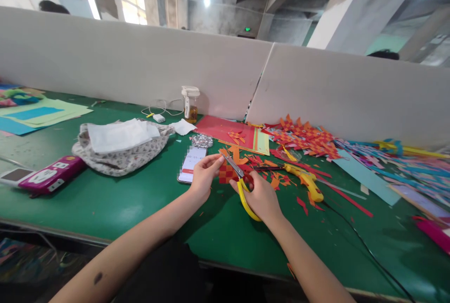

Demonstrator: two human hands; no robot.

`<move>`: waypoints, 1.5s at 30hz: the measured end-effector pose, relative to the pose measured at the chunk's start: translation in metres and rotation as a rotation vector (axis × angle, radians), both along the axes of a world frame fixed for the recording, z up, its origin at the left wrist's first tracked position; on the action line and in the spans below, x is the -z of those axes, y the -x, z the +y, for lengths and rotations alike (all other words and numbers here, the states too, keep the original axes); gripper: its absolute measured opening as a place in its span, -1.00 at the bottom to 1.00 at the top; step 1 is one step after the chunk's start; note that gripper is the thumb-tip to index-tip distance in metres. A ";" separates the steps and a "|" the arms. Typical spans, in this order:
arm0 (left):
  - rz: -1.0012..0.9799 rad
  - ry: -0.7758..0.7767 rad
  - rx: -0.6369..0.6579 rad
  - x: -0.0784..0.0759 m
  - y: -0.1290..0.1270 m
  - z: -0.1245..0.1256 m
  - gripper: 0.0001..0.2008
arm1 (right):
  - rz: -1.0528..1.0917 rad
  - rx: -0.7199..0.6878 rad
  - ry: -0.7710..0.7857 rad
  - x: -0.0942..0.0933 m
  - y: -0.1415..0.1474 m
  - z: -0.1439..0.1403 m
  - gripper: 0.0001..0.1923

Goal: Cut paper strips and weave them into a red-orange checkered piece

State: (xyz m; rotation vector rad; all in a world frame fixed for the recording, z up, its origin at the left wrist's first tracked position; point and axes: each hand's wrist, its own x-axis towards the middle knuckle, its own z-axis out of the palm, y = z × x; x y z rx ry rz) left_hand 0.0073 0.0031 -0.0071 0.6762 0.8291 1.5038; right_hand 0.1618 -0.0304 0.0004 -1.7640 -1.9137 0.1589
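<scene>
Forearms cross the table edge point(105, 240). Your right hand point(262, 197) grips yellow scissors point(242, 189), blades parted over the woven paper square point(228, 172) pinched by your left hand point(204, 176). Risk: fingertips near blades; strips may slip loose.

phone point(191, 164) screen blurred, green sign point(248, 29) too small, nothing legible

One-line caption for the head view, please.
At a green table, the right hand works yellow-handled scissors on a woven red-and-orange paper piece held by the left hand.
</scene>
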 end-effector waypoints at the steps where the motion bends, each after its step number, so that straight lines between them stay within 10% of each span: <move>1: 0.010 -0.007 0.006 0.001 -0.001 0.000 -0.70 | -0.004 -0.002 -0.003 0.000 0.000 0.000 -0.68; 33: 0.099 -0.024 0.101 0.002 -0.002 -0.004 -0.70 | -0.008 -0.034 -0.052 0.001 -0.003 0.002 -0.65; 45: 0.006 -0.014 0.047 -0.003 -0.002 -0.004 -0.66 | 0.367 -0.023 -0.036 -0.001 -0.005 0.002 -0.53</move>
